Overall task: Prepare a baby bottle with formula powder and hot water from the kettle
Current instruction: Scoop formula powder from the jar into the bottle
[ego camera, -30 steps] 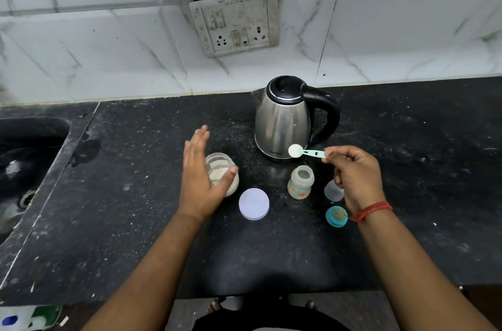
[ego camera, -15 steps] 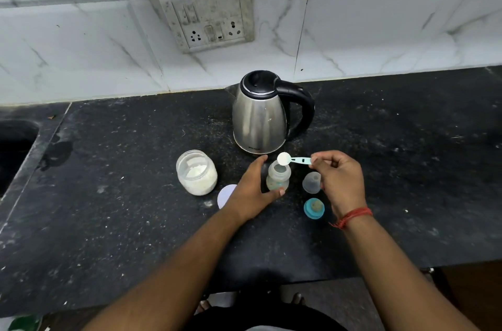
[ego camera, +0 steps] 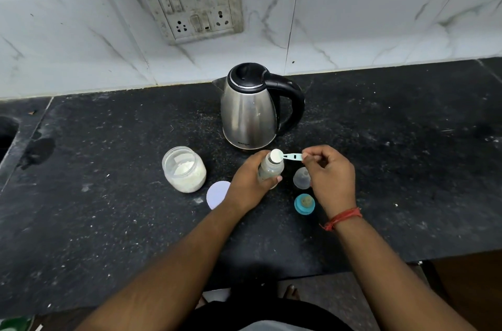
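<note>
My left hand point(ego camera: 248, 181) grips the small clear baby bottle point(ego camera: 270, 167) and holds it tilted just in front of the steel kettle point(ego camera: 250, 110). My right hand point(ego camera: 330, 178) pinches the handle of a pale blue scoop point(ego camera: 285, 156); its bowl, heaped with white powder, sits right over the bottle's open mouth. The open jar of formula powder point(ego camera: 184, 169) stands to the left, with its round white lid point(ego camera: 217, 193) lying flat beside my left wrist.
The bottle's clear cap point(ego camera: 301, 178) and its blue collar with the teat point(ego camera: 304, 203) lie on the black counter point(ego camera: 108, 208) under my right hand. A sink edge point(ego camera: 6, 132) shows at far left. A switch panel point(ego camera: 194, 5) is on the tiled wall.
My left hand left the powder jar, took hold of the bottle and lifted it. My right hand brought the full scoop over the bottle's mouth.
</note>
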`<state>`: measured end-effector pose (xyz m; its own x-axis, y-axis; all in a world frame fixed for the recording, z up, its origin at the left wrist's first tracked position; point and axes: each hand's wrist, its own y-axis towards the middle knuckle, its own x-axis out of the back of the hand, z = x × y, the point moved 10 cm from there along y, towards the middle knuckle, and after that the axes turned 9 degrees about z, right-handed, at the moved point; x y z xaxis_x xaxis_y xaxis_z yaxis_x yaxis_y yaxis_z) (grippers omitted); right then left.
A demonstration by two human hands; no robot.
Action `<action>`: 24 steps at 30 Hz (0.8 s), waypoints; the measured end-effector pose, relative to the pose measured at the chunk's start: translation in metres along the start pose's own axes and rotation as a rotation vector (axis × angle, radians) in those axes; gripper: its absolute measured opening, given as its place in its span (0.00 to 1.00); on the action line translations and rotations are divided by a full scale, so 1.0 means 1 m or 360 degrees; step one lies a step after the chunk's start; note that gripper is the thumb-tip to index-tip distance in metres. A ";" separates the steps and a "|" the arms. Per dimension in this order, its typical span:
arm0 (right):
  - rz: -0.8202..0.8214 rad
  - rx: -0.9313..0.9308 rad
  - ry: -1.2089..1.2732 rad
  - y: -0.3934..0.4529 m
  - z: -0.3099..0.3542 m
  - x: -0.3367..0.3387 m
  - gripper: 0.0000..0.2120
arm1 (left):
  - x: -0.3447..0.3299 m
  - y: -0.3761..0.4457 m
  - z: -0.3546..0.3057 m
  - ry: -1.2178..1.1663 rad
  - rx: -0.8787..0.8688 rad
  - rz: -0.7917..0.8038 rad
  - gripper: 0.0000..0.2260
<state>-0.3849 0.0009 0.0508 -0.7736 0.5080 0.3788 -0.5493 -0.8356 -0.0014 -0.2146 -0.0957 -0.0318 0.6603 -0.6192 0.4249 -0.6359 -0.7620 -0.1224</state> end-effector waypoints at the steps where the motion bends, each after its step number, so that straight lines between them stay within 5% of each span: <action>1: 0.0012 0.0041 -0.0045 0.000 0.004 -0.001 0.07 | 0.001 -0.001 0.000 -0.0002 -0.0005 -0.0006 0.27; 8: 0.0146 0.0623 -0.0643 -0.010 0.052 -0.018 0.04 | 0.009 -0.002 -0.004 -0.0024 -0.0030 -0.0004 0.26; 14: 0.0261 0.1060 -0.1278 -0.022 0.075 -0.047 0.11 | 0.020 -0.002 -0.006 -0.0041 -0.0052 -0.0018 0.25; 24: 0.0270 0.1208 -0.1336 -0.026 0.076 -0.048 0.10 | 0.024 -0.003 -0.004 -0.0082 -0.0054 -0.0014 0.25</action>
<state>-0.3097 -0.0178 0.1028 -0.2076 0.3149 0.9261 0.0952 -0.9358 0.3395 -0.1988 -0.1077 -0.0175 0.6850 -0.6223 0.3788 -0.6427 -0.7611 -0.0881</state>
